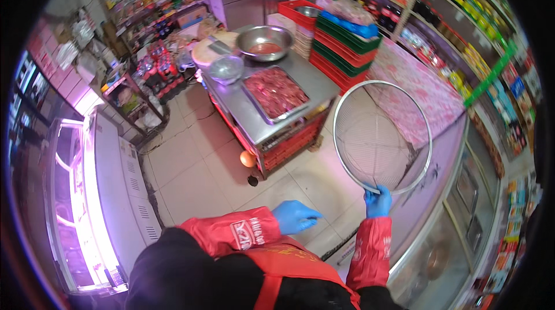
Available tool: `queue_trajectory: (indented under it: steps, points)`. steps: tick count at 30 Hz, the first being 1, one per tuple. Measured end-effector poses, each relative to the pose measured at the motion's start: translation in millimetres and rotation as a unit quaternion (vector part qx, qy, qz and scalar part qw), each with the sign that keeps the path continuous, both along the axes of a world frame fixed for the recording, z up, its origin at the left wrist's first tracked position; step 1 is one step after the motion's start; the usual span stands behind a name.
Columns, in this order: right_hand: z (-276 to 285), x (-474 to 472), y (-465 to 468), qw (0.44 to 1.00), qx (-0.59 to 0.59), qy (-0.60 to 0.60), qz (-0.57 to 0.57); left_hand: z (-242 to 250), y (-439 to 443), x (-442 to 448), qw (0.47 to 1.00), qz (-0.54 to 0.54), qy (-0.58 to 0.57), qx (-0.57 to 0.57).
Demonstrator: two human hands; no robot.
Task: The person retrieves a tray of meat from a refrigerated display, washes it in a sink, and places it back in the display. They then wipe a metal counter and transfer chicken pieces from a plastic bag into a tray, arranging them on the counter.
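My right hand [378, 202], in a blue glove, grips the lower rim of a large round wire-mesh strainer [377, 136]. The strainer is held up over the tiled floor, and the mesh shows nothing lying in it. In front of my apron is my left hand [295, 218], also gloved in blue, its fingers curled together with no object visible in them. Ahead stands a steel-topped table [260, 132]. On it are a metal tray of raw meat pieces [277, 92], a steel bowl with reddish contents [265, 43], a clear bowl [226, 69] and a cleaver [220, 45] on a round chopping board [201, 52].
Stacked red and green crates [342, 54] stand behind the table's right side. A glass display case [451, 223] runs along my right, and a lit cabinet [86, 206] stands at left. Stocked shelves [459, 2] line the walls. An orange round object [248, 159] is at the table's near corner.
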State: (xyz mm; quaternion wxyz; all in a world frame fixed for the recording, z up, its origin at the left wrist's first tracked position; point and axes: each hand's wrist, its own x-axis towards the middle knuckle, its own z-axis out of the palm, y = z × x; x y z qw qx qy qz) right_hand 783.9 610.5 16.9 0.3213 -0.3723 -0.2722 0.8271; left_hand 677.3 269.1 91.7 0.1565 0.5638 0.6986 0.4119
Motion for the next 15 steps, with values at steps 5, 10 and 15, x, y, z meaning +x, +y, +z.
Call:
queue_trajectory:
  steps: [5, 10, 15]
  points:
    - [31, -306, 31, 0.983, 0.0, 0.05, 0.174, -6, -82, -78, 0.939, 0.304, -0.158, -0.023]
    - [58, -594, 28, 0.986, 0.097, -0.015, 0.131, -27, -123, -131, 0.892, 0.421, -0.151, -0.058]
    - [24, -801, 12, 0.975, -0.004, -0.047, 0.217, -39, -136, -204, 0.803, 0.521, -0.195, -0.212]
